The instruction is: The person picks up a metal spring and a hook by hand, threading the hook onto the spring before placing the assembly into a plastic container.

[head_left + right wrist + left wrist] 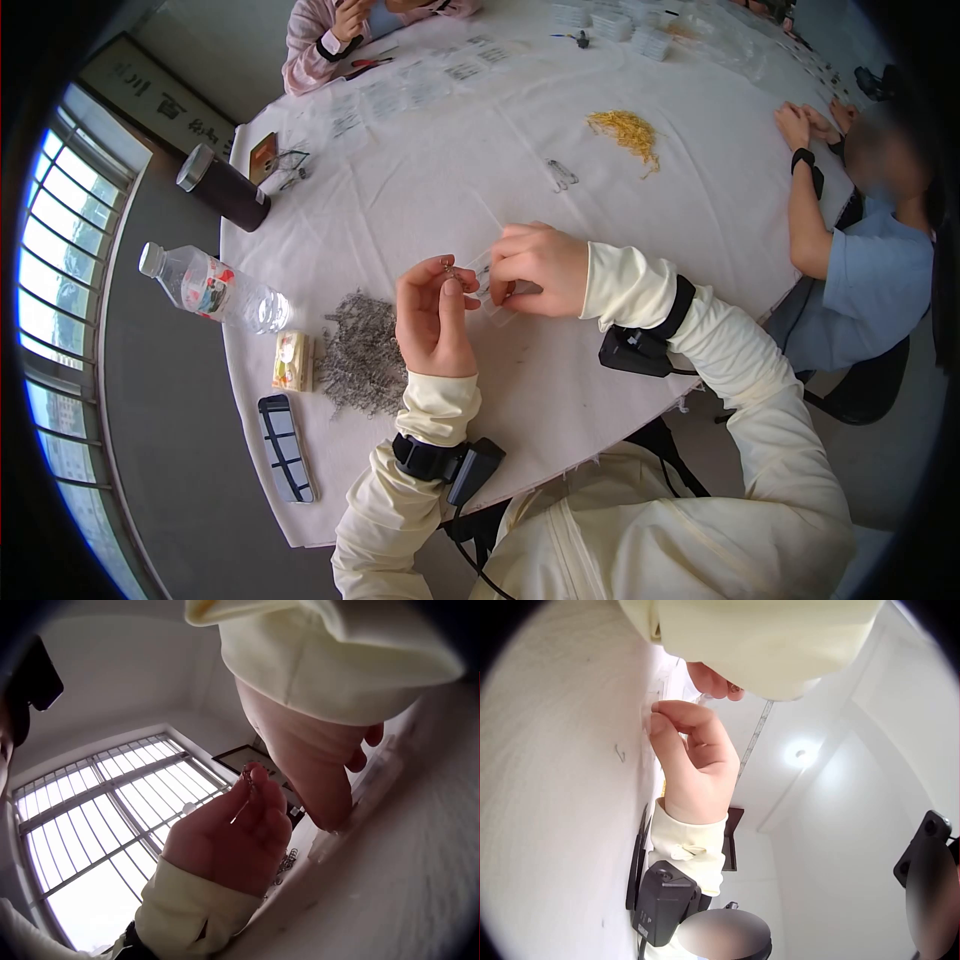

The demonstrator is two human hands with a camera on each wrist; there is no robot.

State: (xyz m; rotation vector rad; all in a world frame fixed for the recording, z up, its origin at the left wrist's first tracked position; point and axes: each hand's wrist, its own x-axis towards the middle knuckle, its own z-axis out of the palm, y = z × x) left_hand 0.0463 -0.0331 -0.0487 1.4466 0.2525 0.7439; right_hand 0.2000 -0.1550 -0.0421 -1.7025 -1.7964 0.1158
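Small metal pieces (449,272) (247,780) are pinched between the thumb and fingers of my left hand (436,318) (714,681) (229,836), raised over the table. Just right of it, my right hand (540,268) (697,761) (307,761) is low at the tabletop, its thumb and forefinger pinching a clear plastic piece (496,314) (322,846). Dark slender bits show by the plastic in the head view. Left of my left hand lies a heap of grey metal pieces (360,350). A lone small hook (620,753) rests on the cloth in the left wrist view.
Along the left edge are a plastic bottle (225,293), dark flask (228,190), tissue pack (292,362) and phone (286,448). Farther back lie metal clips (562,175), yellow strips (627,137) and plastic packets (410,85). People sit at the far side and right.
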